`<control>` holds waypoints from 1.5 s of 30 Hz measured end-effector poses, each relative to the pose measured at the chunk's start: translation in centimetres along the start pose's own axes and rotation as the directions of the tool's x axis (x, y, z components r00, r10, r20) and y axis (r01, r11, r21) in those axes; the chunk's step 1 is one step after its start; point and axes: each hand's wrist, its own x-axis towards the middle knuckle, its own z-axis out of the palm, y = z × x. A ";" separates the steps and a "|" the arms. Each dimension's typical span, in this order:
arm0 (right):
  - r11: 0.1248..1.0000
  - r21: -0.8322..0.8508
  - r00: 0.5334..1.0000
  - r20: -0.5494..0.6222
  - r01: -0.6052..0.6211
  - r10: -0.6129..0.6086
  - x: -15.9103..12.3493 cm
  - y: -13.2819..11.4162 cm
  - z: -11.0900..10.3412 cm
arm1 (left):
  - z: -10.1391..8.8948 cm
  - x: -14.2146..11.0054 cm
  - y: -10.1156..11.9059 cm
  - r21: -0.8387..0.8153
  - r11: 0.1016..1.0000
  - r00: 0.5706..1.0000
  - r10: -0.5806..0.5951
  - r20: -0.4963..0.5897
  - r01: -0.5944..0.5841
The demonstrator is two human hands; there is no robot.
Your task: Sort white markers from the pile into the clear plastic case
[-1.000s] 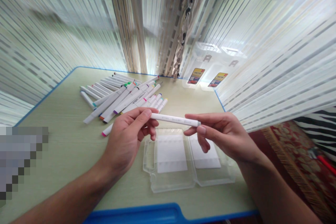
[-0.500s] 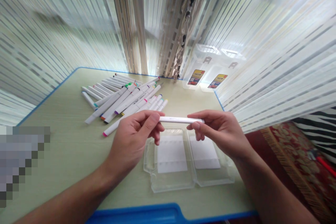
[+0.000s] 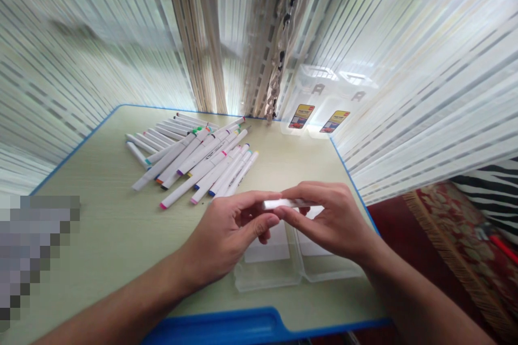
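Observation:
A white marker (image 3: 272, 204) is pinched in my right hand (image 3: 334, 215), between thumb and fingers, with its left end sticking out. My left hand (image 3: 220, 240) is around that exposed end. Its thumb is below the marker and apart from it, and its index finger lies along the upper side; any light touch there is hard to make out. The two hands' fingertips nearly meet. Below them, a clear plastic case (image 3: 269, 278) lies unfolded on the table, with white sheets in both halves, partly hidden by my hands.
A loose pile of white markers (image 3: 194, 156) with coloured ends covers the table's (image 3: 101, 226) back left. Two clear cases with labels (image 3: 301, 117) stand at the back right corner. String curtains (image 3: 101, 38) hang around the table, and a patterned rug (image 3: 453, 242) lies to the right.
My hands have come closer together and slightly lower. My left hand has shifted right and loosened about the marker, baring its left end; my right hand still grips it.

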 end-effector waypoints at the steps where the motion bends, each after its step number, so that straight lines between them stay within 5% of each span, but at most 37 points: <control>1: 1.000 0.002 1.000 0.008 0.000 0.000 0.0 0.0 0.0 | 0.0 -0.1 0.0 0.020 1.000 1.000 0.001 0.020 -0.002; 16: 0.994 -0.093 0.998 0.011 -0.054 0.055 0.0 -0.2 0.2 | 0.4 -0.8 0.5 0.223 0.962 0.983 0.131 0.131 -0.158; 34: 0.995 0.099 0.993 0.113 0.014 -0.025 0.0 -0.1 -0.3 | 0.3 -0.8 0.6 0.208 0.965 0.985 0.139 0.100 -0.158; 45: 0.991 0.136 0.990 0.138 0.000 -0.019 0.2 0.0 -0.3 | 0.1 -0.7 0.4 0.245 0.934 0.965 0.241 0.106 -0.260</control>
